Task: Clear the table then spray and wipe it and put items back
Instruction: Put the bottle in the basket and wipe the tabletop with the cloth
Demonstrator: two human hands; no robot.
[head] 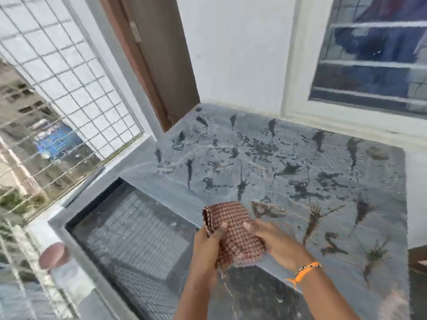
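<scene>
1. Cloth (233,232), checkered, held by both hands; left hand (209,241) closed on its near edge, right hand (272,239) closed on the opposite side, looks like wringing.
2. Cloth sits between the hands, over the sink (129,236) edge; thin water stream drips below it.
3. Surface (288,162) beyond the hands is wet with dark splashes, nothing standing on it.
4. Risk: under-wrung cloth smears water instead of drying; drips miss the sink.
5. Risk: wet grip slips, cloth drops into the sink.

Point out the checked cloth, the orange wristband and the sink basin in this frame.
checked cloth (233,234), head view: middle of the fabric between both hands.
orange wristband (306,272), head view: band across the right wrist.
sink basin (138,239), head view: bare floor of the basin.
</scene>
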